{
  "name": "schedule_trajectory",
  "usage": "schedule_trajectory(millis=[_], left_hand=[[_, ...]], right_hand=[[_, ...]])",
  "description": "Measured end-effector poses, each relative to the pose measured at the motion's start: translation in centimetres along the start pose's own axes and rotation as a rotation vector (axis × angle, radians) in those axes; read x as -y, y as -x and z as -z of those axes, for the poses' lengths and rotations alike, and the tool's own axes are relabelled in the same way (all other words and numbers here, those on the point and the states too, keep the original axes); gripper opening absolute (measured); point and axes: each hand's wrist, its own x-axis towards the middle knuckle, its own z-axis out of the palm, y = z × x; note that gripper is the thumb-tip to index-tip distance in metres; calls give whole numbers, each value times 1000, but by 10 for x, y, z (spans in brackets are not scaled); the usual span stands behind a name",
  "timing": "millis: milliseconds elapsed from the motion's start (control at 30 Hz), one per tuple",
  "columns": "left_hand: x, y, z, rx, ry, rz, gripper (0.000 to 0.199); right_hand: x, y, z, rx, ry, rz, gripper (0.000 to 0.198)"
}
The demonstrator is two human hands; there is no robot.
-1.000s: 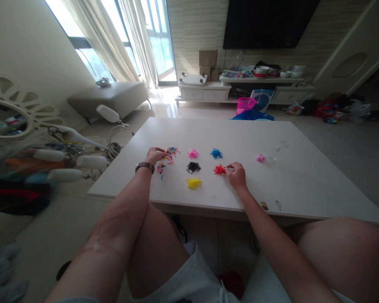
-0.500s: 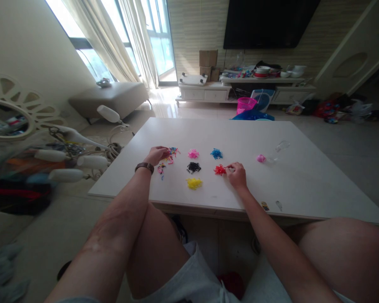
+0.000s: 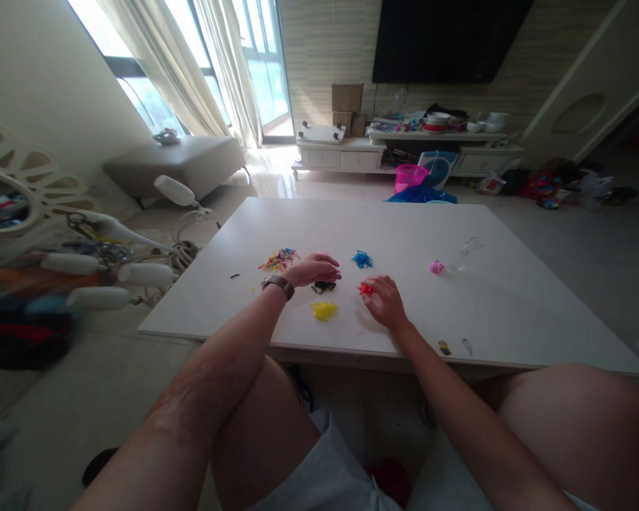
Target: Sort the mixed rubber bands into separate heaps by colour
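Observation:
My left hand (image 3: 315, 270), a watch on its wrist, reaches over the black pile (image 3: 324, 287) of small thin pieces. Its fingers are pinched together, with something small and dark at the tips. The pink pile (image 3: 324, 254) is mostly hidden behind this hand. My right hand (image 3: 386, 301) has its fingers curled in at the red pile (image 3: 366, 289); what they grip there is too small to make out. A yellow pile (image 3: 324, 311) lies nearest me and a blue pile (image 3: 361, 259) farther back. To the left is a mixed multicoloured pile (image 3: 280, 260).
A single black piece (image 3: 235, 275) lies on the white table (image 3: 405, 227) at left. Toward the right are a pink ball-like item (image 3: 437, 267), a clear plastic container (image 3: 473, 245), and a small yellow figure (image 3: 444, 348) near the front edge. A white lamp with several shades (image 3: 146, 275) stands beside the table.
My left hand has moved right, from the mixed pile to above the black pile, now covering most of the pink one. My right hand stays at the red pile, its fingers shifted slightly.

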Motion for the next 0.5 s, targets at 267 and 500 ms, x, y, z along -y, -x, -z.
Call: schedule_trajectory(millis=[267,500], left_hand=[[4,-17,-20,52,-42,1,28],[3,-17,-27,85,-85,-20,26]], right_hand=[[6,-1,2,131,23,116,45],[7,-2,2,178,34,123,52]])
